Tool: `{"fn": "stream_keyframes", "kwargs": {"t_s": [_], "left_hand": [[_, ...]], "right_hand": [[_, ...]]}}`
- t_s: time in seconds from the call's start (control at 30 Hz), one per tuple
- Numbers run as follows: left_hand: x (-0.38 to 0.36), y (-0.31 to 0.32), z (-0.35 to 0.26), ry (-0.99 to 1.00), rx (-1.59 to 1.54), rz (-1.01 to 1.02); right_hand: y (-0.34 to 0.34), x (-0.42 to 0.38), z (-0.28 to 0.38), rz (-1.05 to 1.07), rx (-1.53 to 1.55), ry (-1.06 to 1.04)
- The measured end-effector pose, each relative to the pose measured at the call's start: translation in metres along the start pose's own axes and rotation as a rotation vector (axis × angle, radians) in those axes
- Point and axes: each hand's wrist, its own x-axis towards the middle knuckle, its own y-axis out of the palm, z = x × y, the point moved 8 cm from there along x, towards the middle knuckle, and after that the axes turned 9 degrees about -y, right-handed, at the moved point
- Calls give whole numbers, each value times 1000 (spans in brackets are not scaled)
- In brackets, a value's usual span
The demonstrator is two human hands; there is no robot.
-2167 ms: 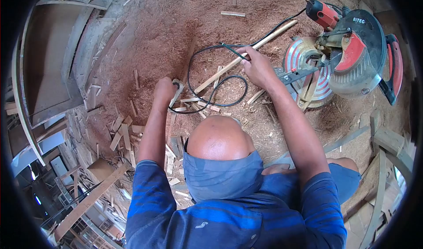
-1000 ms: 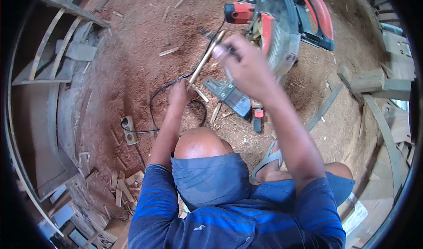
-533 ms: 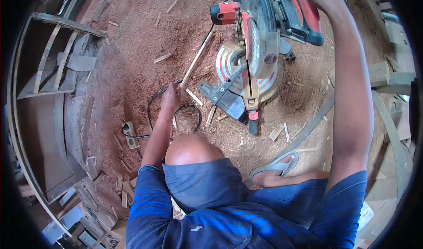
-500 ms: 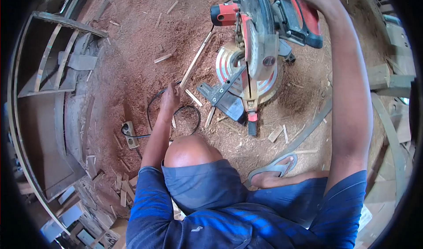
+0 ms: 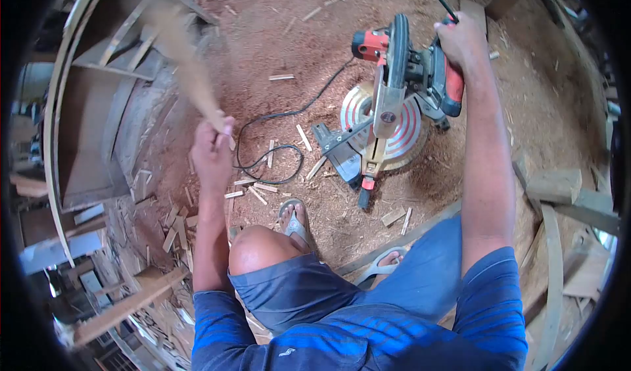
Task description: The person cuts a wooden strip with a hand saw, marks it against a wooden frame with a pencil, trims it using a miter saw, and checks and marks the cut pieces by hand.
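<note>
My left hand (image 5: 213,151) is closed around the lower end of a wooden strip (image 5: 190,85), which slants up and left and is blurred toward its far end. A red and black miter saw (image 5: 397,69) stands on the floor, its blade guard raised over the round base (image 5: 411,134). My right hand (image 5: 463,39) grips the saw's red and black handle (image 5: 453,85). A thin dark stick, pencil-like, (image 5: 442,3) pokes out from the fingers of that hand. The saw's fence and grey side plate (image 5: 338,154) lie to the left of the blade.
A black cord (image 5: 289,113) runs from the saw and loops on the sawdust-covered floor. Small wood offcuts (image 5: 263,190) are scattered about. A wooden frame (image 5: 98,128) stands at left, and boards (image 5: 555,185) lie at right. My sandalled feet are close to the saw.
My left hand has lifted the strip up and left, off the floor beside the saw. The view has shifted, and a foot now shows beside my left knee. My right hand stays on the handle.
</note>
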Motion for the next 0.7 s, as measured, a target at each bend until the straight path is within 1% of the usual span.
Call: {"fn": "stream_keyframes", "kwargs": {"t_s": [0.03,0.1,0.13,0.23,0.27,0.3,0.33,0.4,0.47,0.5,0.53,0.57,0.6,0.63,0.67,0.7], "left_hand": [[4,-23,-23,-34,-108,-90],[3,-70,-62,-263,-42,-209],[-7,-84,-67,-386,-13,-258],[-29,-99,-75,-36,408,-80],[-43,-87,-81,10,442,-9],[-58,-77,-59,-10,396,115],[-79,-62,-23,-24,349,244],[-131,-18,69,-20,326,407],[-150,19,83,-136,347,488],[-159,37,92,-152,328,513],[-164,57,104,-173,305,536],[-167,74,118,-189,283,553],[-170,90,130,-124,265,546],[-172,105,142,-117,241,538],[-174,119,152,-105,220,533],[-174,132,160,-91,198,532]], "right_hand": [[-2,2,3,-20,8,-15],[-5,-4,7,-40,12,-30],[-3,-6,5,-31,16,-21],[-1,-2,3,-10,29,-19],[-2,-1,4,-13,49,-29],[-3,-1,4,-21,72,-32],[-2,-3,6,-24,75,-42],[-4,-3,3,-58,74,-31],[5,15,-5,-8,47,-48],[11,16,-10,38,22,-58],[1,9,4,37,-145,-141],[-5,0,8,-15,-49,-87],[-11,-11,10,-75,48,-30],[-16,-17,8,-143,145,28],[-13,-16,8,-108,108,7],[-9,-8,12,-93,-103,-187]]}}
